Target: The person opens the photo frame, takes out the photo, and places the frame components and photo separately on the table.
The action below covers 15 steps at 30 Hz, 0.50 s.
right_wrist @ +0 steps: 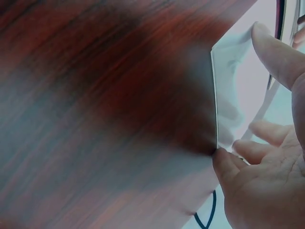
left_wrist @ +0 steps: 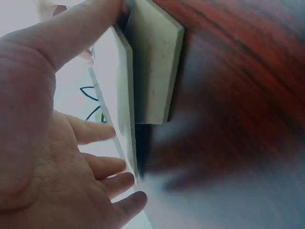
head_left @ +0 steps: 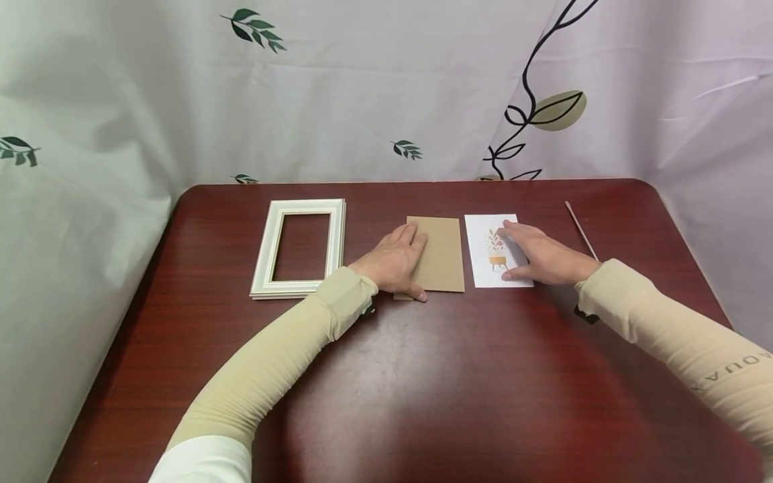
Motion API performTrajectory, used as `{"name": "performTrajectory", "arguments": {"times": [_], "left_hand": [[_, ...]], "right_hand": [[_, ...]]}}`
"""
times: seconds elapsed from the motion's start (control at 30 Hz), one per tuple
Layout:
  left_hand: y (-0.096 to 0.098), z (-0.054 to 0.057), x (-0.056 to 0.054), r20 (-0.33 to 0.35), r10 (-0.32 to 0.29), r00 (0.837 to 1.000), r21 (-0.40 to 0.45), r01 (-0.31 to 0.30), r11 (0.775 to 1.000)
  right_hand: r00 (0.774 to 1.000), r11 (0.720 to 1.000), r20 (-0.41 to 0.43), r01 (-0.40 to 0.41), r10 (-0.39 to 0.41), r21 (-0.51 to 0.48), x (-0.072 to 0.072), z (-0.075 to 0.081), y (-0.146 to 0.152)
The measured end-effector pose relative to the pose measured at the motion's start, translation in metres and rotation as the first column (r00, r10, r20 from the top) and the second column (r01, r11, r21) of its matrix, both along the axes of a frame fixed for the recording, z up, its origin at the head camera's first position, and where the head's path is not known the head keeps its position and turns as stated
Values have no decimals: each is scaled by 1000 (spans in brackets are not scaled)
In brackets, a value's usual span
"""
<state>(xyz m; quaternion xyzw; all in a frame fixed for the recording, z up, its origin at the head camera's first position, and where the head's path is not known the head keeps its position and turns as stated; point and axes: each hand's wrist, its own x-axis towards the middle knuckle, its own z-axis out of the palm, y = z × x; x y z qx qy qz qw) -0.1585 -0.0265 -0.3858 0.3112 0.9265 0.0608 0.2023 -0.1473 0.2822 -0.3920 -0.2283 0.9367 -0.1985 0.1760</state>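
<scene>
My left hand (head_left: pixel 395 258) lies with extended fingers along the left side of a brown backing board (head_left: pixel 443 258), its thumb at the near corner. In the left wrist view, a flap-like second piece (left_wrist: pixel 155 71) juts from beside the board (left_wrist: pixel 125 90). To the right, a white card (head_left: pixel 480 272) printed with a potted plant lies flat. My right hand (head_left: pixel 546 256) is spread at the card's right side, thumb and fingers apart. The right wrist view shows its thumb and fingertips touching or very near the card (right_wrist: pixel 226 90); contact is hard to tell.
An upright-facing white picture frame (head_left: pixel 262 268) lies left of the board, its opening showing bare tabletop. A thin pale rod (head_left: pixel 581 229) lies beyond my right wrist. The dark red table (head_left: pixel 410 389) ends at a leaf-patterned curtain (head_left: pixel 362 94).
</scene>
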Motion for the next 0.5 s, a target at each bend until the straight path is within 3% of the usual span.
{"name": "performTrajectory", "arguments": {"times": [0.17, 0.5], "left_hand": [[2, -2, 0, -3, -34, 999, 10, 34, 999], [2, -3, -1, -11, -41, 999, 1, 41, 999]], "right_hand": [[1000, 999, -3, -5, 5, 33, 0, 2, 1], [1000, 999, -21, 18, -17, 51, 3, 4, 7]]}}
